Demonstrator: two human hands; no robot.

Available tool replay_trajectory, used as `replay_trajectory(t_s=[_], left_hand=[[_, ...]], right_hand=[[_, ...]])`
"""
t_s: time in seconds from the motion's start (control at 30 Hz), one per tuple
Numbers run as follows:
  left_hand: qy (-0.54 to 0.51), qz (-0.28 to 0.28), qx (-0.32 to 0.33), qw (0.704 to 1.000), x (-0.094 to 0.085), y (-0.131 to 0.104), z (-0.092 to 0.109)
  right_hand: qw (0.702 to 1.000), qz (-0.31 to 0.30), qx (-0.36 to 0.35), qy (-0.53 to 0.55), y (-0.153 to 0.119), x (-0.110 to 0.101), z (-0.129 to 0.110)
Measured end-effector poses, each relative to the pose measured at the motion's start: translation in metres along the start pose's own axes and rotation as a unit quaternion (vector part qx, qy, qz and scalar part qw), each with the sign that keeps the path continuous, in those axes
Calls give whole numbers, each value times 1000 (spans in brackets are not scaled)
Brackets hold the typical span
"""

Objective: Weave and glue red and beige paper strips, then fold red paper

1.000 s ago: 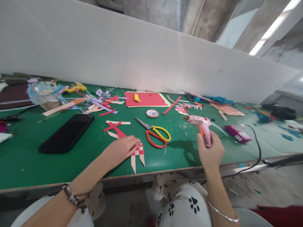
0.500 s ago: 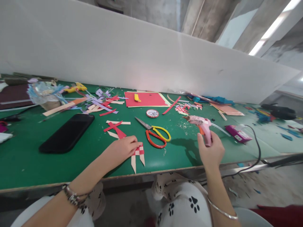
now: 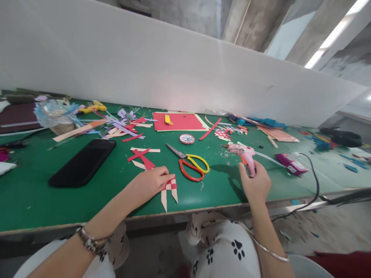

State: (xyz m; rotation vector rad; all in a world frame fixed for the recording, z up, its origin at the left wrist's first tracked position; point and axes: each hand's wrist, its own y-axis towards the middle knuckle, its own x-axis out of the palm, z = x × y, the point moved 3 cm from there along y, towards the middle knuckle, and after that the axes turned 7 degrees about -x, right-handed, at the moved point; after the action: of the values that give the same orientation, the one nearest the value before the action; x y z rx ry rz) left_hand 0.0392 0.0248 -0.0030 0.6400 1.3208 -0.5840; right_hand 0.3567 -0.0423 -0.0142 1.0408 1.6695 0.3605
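My right hand (image 3: 256, 184) is wrapped round the handle of a pink hot glue gun (image 3: 242, 150), a finger at its orange trigger. The gun is raised off the table with its nozzle toward the left. With fingers closed, my left hand (image 3: 153, 180) holds a red and cream woven paper piece (image 3: 172, 187) against the table near the front edge. Its two pointed cream ends stick out toward me; the rest is hidden under the fingers. Just beyond lie red paper strips (image 3: 148, 163) and a cream strip (image 3: 152, 150). Between my hands lie scissors (image 3: 193, 173) with red and yellow handles.
A black phone (image 3: 82, 164) lies on the green table (image 3: 95, 206) at left. Red paper sheets (image 3: 185, 120) and a small round dish (image 3: 187, 139) lie farther back. A purple box (image 3: 291, 164) with a cable sits at right. A white panel (image 3: 174, 61) stands behind.
My right hand has moved slightly left with the glue gun, its nozzle a little lower. My left hand and the woven paper have stayed in place.
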Motion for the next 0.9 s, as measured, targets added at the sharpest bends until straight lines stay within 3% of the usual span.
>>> replay_trajectory(t_s=[0.23, 0.63, 0.9], left_hand=[[-20, -40, -18, 999, 0, -1, -4], [87, -14, 6, 996, -6, 0, 9], [63, 5, 18, 998, -7, 1, 8]], right_hand=[[999, 22, -10, -24, -2, -5, -2], [990, 75, 14, -118, 10, -28, 20], [991, 71, -45, -104, 34, -39, 11]])
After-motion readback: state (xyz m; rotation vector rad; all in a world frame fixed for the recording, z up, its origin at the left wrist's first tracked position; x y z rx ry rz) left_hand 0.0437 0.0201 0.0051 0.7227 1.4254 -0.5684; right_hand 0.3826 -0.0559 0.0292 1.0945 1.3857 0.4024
